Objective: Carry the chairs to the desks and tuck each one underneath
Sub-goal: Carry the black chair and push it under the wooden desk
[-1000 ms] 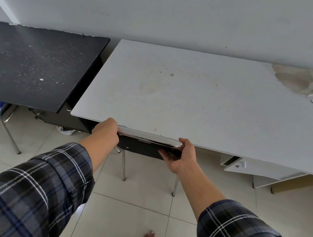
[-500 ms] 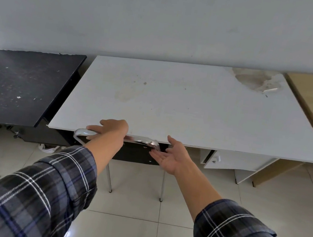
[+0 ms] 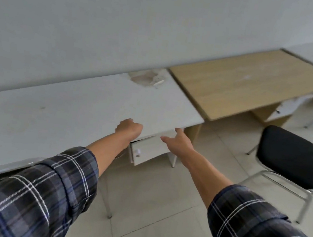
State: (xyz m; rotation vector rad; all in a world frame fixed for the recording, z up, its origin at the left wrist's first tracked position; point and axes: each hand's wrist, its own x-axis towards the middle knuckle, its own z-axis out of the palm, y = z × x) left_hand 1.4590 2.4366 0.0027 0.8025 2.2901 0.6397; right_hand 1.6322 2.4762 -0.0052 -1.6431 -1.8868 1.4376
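Hands: left hand (image 3: 130,127) loosely curled, right hand (image 3: 178,142) spread wide, both empty over white desk (image 3: 60,116) edge
Chair (image 3: 290,156): black, 3 o'clock, on floor beside wooden desk (image 3: 248,81)

The room is evenly and softly lit, bright enough to show every surface, with no hard shadows. My view is smeared by motion blur throughout: my left hand (image 3: 130,127) and right hand (image 3: 178,145) look soft-edged, and the black chair (image 3: 292,157) at 3 o'clock is streaked. A faint sheen lies on the floor tiles (image 3: 143,213) at 6 o'clock. The wide lens bends the desk (image 3: 72,105) edges and tilts the wall line; my sleeves (image 3: 38,198) bulge large at the bottom corners.
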